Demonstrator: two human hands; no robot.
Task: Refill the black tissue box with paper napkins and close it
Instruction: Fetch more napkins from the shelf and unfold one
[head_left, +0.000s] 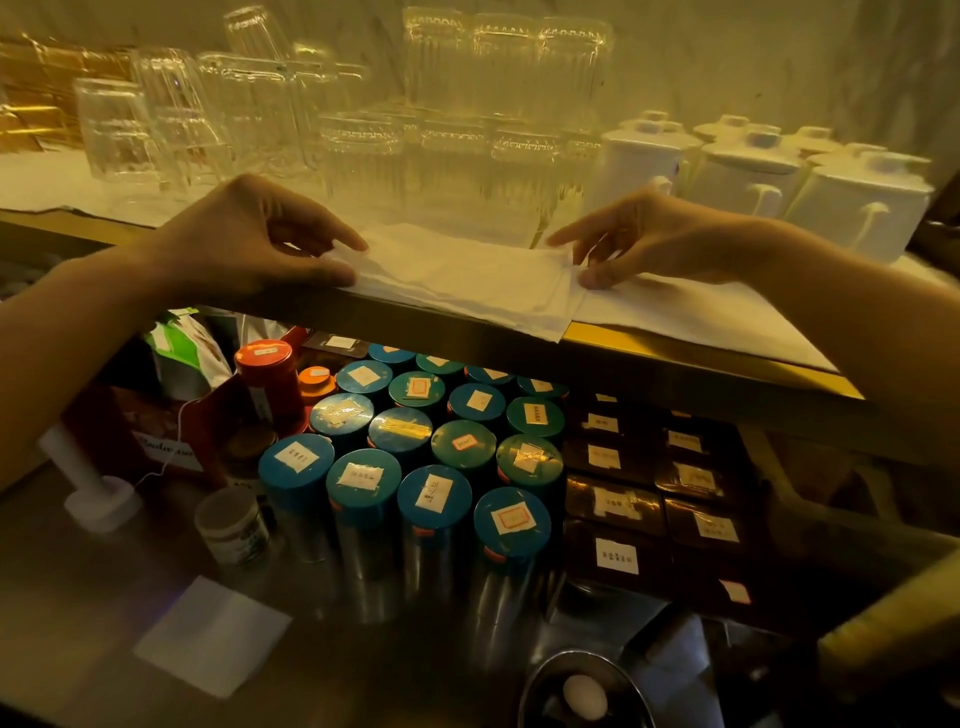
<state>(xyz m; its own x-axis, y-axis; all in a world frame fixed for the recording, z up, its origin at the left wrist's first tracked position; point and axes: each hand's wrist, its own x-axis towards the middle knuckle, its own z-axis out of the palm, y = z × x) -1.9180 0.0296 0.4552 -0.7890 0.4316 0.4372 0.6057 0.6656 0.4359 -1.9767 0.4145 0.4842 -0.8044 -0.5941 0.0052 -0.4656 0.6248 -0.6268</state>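
Note:
A flat stack of white paper napkins (467, 280) lies on the front edge of a raised shelf. My left hand (249, 234) pinches its left edge between thumb and fingers. At the stack's right edge, my right hand (639, 239) grips the napkins with thumb and fingertips. A single white napkin (213, 636) lies on the steel counter below, at the lower left. No black tissue box is in view.
Upturned glasses (363, 124) and white lidded mugs (753, 171) crowd the shelf behind the napkins on a white cloth (701, 317). Below stand several teal-lidded tins (431, 467), dark labelled boxes (649, 493), a red tin (267, 384), a small jar (234, 525) and a bowl holding an egg (584, 696).

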